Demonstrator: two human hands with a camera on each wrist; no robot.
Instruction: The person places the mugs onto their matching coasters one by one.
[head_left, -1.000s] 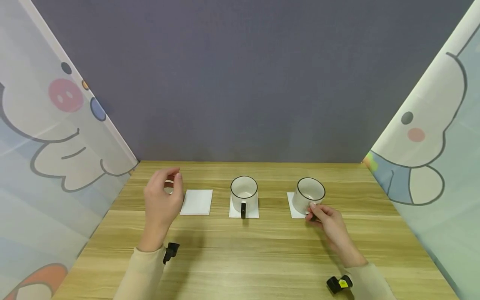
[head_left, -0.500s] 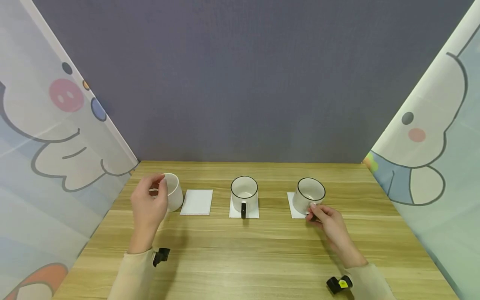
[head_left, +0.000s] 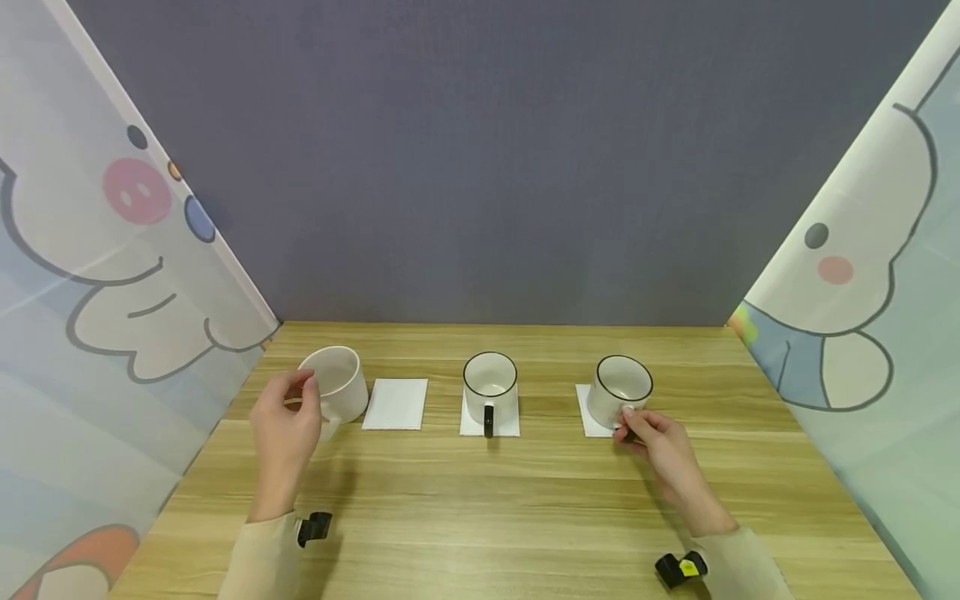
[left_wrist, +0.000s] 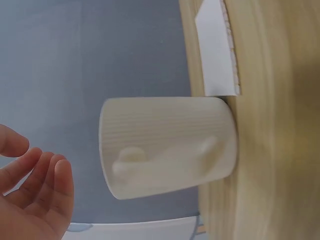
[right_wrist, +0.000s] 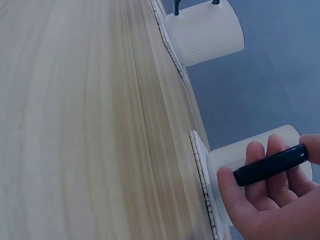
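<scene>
At the left of the table, an all-white mug (head_left: 347, 400) stands upright, its handle toward me. My left hand (head_left: 287, 425) hovers just left of its near side, fingers loosely curved and holding nothing. The left wrist view shows a gap between those fingertips (left_wrist: 63, 172) and the white mug's rim. My right hand (head_left: 667, 454) grips the black handle (right_wrist: 272, 165) of a black-rimmed white mug (head_left: 609, 400), which sits on a white coaster (head_left: 586, 417). Thumb and fingers wrap that handle in the right wrist view.
A bare white coaster (head_left: 395, 404) lies right beside the all-white mug. Centrally, another black-rimmed mug (head_left: 491, 392) stands on its own coaster (head_left: 512, 427), black handle toward me. Behind the wooden table (head_left: 480, 517) rises a grey panel (head_left: 480, 167); cartoon-printed curtains (head_left: 847, 325) flank it.
My left hand has drawn back leftward and toward me, uncovering the all-white mug that it hid before. The right hand and the mug it grips have stayed put.
</scene>
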